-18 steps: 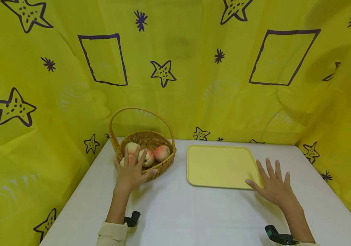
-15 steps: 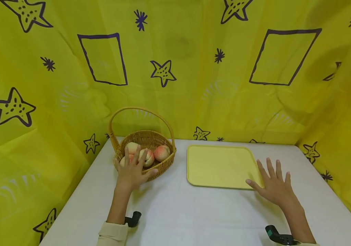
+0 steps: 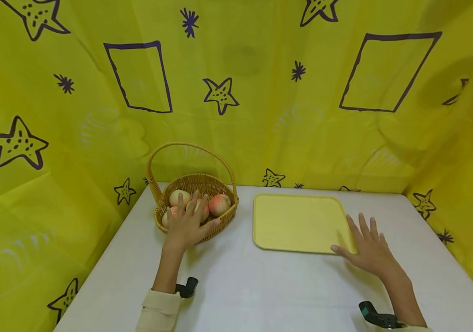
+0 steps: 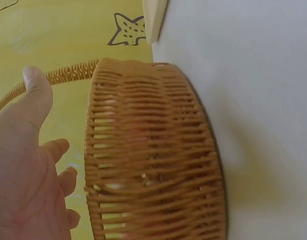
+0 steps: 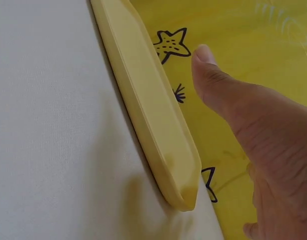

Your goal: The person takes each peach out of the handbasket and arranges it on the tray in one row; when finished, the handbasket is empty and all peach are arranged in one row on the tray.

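Observation:
My left hand (image 3: 186, 228) hovers with fingers spread over the front of a wicker basket (image 3: 227, 221) with a tall arched handle. Several peaches, among them a pinkish one (image 3: 220, 204), lie inside; the fingers partly cover some of them. In the left wrist view, the palm (image 4: 23, 170) appears beside the woven wall (image 4: 153, 150), holding nothing. My right hand (image 3: 371, 252), fingers spread too, hangs by the right front corner of a shallow yellow tray (image 3: 298, 221). The right wrist view shows its thumb (image 5: 211, 82) raised apart from the tray's rim (image 5: 143, 135).
A white-covered table (image 3: 253, 286) carries the basket at back left and the tray at back right. Yellow cloth (image 3: 253, 133) printed with stars and frames hangs directly behind and along both sides. Black wrist devices (image 3: 188, 287) sit on both forearms.
My left hand has shifted slightly right and forward over the basket, its fingers now covering more of the middle peach. The right hand stays almost in place; the head view has tilted a little.

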